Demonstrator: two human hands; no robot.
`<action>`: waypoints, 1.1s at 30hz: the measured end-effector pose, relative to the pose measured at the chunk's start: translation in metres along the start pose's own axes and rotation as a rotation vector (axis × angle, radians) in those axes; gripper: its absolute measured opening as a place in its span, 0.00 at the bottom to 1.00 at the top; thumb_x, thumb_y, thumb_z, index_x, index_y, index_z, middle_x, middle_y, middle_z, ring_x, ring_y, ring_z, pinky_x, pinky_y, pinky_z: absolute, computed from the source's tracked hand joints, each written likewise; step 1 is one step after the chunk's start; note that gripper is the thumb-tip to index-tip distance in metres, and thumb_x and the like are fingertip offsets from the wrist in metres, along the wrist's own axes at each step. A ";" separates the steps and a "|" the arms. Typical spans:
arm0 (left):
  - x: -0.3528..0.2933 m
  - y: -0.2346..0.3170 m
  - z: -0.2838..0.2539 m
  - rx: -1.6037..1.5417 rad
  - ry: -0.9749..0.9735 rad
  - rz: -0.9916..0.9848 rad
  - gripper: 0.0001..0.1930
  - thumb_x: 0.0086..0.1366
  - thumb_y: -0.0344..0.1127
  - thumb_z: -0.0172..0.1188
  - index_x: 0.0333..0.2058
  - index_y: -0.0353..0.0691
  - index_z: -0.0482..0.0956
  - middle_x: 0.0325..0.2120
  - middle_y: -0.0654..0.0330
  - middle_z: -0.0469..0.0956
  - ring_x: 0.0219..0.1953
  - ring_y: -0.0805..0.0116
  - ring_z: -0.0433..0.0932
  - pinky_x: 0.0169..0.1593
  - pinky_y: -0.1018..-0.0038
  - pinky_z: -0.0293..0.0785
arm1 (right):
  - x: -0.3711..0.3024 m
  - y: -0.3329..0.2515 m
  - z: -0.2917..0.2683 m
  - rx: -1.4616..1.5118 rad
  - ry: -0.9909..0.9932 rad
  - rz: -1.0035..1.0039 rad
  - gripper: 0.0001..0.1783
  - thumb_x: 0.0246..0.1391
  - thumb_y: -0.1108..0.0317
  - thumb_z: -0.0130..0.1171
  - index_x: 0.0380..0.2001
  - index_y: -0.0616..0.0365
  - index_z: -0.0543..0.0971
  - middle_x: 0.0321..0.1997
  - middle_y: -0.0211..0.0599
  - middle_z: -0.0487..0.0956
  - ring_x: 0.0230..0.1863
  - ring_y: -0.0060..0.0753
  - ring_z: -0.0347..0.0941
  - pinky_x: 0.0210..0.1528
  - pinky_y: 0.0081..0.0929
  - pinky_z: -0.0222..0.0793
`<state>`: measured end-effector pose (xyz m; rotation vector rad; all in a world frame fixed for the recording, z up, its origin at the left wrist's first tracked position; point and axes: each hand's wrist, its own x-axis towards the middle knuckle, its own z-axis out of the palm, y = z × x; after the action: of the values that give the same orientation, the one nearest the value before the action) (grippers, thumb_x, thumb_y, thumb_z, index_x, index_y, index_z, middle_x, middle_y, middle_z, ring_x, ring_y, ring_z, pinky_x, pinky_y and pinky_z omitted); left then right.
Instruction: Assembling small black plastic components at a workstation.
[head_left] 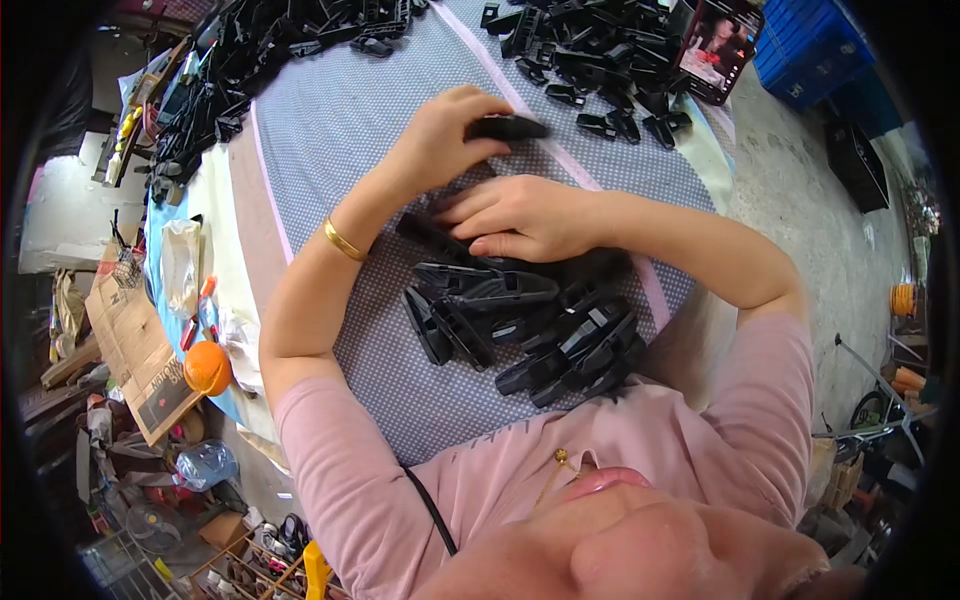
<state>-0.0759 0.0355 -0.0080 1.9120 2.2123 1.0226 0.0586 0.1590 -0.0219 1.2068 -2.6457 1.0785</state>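
Observation:
My left hand (pixel 450 140), with a gold bangle on its wrist, grips a dark elongated black plastic part (pixel 512 128) between thumb and fingers, above the dotted cloth. Just below and to the right, my right hand (pixel 525 218) is closed over the end of another long black plastic part (pixel 428 238); its fingertips partly hide the contact. Nearer my body lies a loose pile of similar black plastic parts (pixel 485 285), some overlapping. What exact kind of part they are does not show.
Heaps of black parts lie at the far left (pixel 290 30) and far right (pixel 590 50) of the cloth-covered table (pixel 350 100). A phone (pixel 718 50) with a lit screen stands at the far right, before a blue crate (pixel 812 45). An orange ball-shaped item (pixel 207 368) sits at the left edge.

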 end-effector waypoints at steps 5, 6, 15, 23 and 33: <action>-0.002 0.002 -0.035 -0.009 0.072 -0.006 0.20 0.45 0.33 0.71 0.38 0.40 0.76 0.38 0.59 0.72 0.45 0.62 0.70 0.43 0.70 0.72 | -0.003 -0.003 -0.011 0.004 0.351 -0.123 0.04 0.45 0.73 0.63 0.26 0.61 0.79 0.31 0.37 0.79 0.34 0.38 0.77 0.37 0.30 0.73; -0.007 0.000 -0.049 0.006 0.082 -0.032 0.20 0.45 0.33 0.71 0.38 0.40 0.76 0.38 0.59 0.72 0.45 0.62 0.70 0.43 0.70 0.72 | 0.002 -0.002 -0.016 -0.132 0.420 -0.156 0.03 0.45 0.73 0.63 0.25 0.60 0.79 0.30 0.37 0.79 0.33 0.38 0.76 0.35 0.30 0.73; -0.109 0.058 -0.099 0.081 -0.545 -0.416 0.26 0.43 0.30 0.68 0.45 0.42 0.73 0.44 0.57 0.69 0.51 0.57 0.65 0.55 0.66 0.64 | -0.006 0.001 -0.040 -0.189 0.592 0.148 0.05 0.48 0.75 0.61 0.31 0.64 0.80 0.34 0.40 0.79 0.35 0.38 0.76 0.38 0.26 0.71; -0.220 0.094 -0.054 0.457 -0.173 -0.610 0.27 0.60 0.43 0.54 0.57 0.45 0.63 0.61 0.55 0.56 0.64 0.56 0.52 0.67 0.63 0.46 | -0.010 -0.008 -0.007 -0.090 0.085 0.091 0.26 0.59 0.51 0.48 0.52 0.60 0.72 0.60 0.43 0.68 0.67 0.47 0.54 0.67 0.43 0.45; -0.231 0.101 -0.062 0.629 0.086 -0.771 0.19 0.60 0.36 0.57 0.49 0.36 0.71 0.49 0.51 0.70 0.52 0.55 0.67 0.55 0.65 0.64 | -0.010 -0.013 -0.011 -0.016 0.356 0.081 0.12 0.53 0.68 0.57 0.39 0.63 0.78 0.42 0.44 0.78 0.44 0.43 0.73 0.48 0.33 0.67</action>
<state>0.0390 -0.1971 0.0039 0.8929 3.1527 0.3028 0.0713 0.1662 -0.0093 0.8180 -2.4390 1.1561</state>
